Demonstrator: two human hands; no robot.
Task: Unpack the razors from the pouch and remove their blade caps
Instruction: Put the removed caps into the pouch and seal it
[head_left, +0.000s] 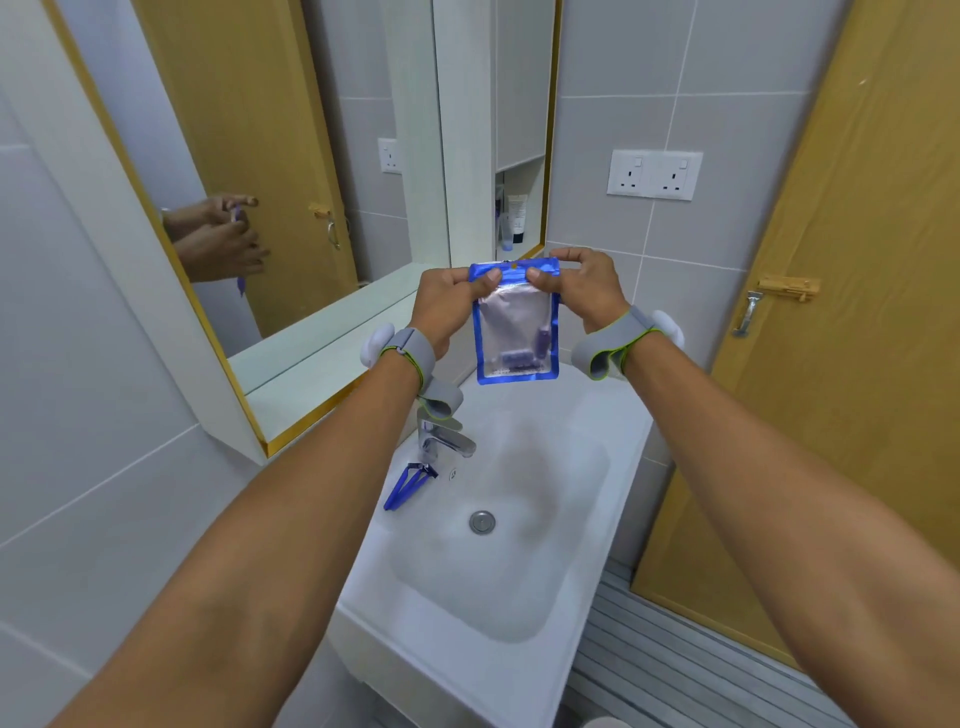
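Observation:
A blue-edged pouch (515, 332) with a clear front hangs upright over the back of the sink. My left hand (451, 306) pinches its top left corner and my right hand (582, 288) pinches its top right corner. Small blue pieces show through the clear front near the pouch's bottom. Blue razors (408, 486) lie on the sink's left rim beside the tap.
A white sink (618, 467) with a chrome tap (444, 436) and a drain plug (482, 521) sits below my hands. A mirror (291, 208) hangs at the left, a double wall socket (654, 174) at the right, and a wooden door (841, 312) further right.

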